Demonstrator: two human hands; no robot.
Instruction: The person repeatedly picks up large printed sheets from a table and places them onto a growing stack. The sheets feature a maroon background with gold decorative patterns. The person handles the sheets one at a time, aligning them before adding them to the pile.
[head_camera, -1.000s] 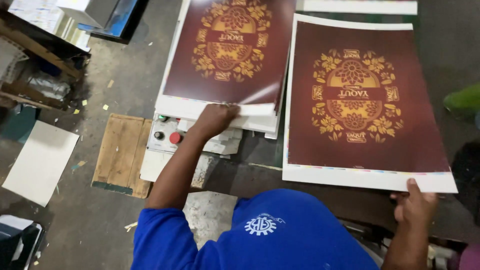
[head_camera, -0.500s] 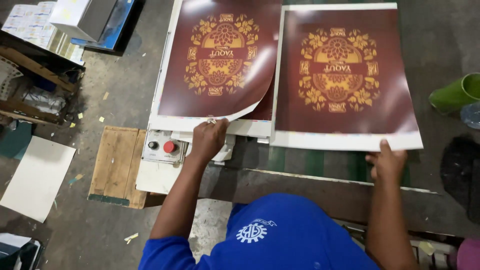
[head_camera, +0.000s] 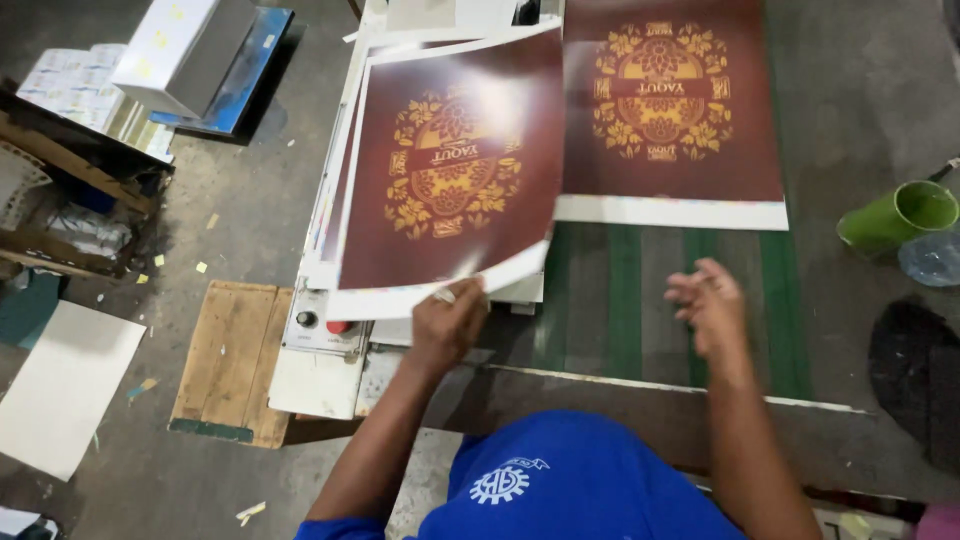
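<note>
- The dark grey tabletop (head_camera: 860, 130) with green belts running near to far fills the right of the view, and a grey concrete floor (head_camera: 240, 180) lies off to the left.
- Far on the belts lies a large dark red printed sheet with a gold flower emblem and a white border (head_camera: 670, 150), flat, its long axis running near to far, its near white edge well apart from both hands.
- Left of it, a second dark red printed sheet with the same gold emblem (head_camera: 450, 170) is lifted and bowed above the white stack of sheets (head_camera: 335, 215) on the white machine bed; its near white edge sits right at the left hand, and the sheet stretches away to the far side from those fingers.
- A bare wooden pallet board (head_camera: 225, 360) lies on the floor near left, with a white card sheet (head_camera: 65, 385) beyond it to the left.
- A green plastic cup (head_camera: 895, 215) stands at the right edge of the tabletop.
- The left hand (head_camera: 447, 325) has its fingers clenched on the near edge of the lifted sheet, so it is plainly the nearer hand to it.
- The right hand (head_camera: 712, 305) hovers over the belts, fingers spread and released, holding nothing, between the lifted sheet and the cup.
- A small control panel with a red round button (head_camera: 325, 325) sits just left of the left hand.
</note>
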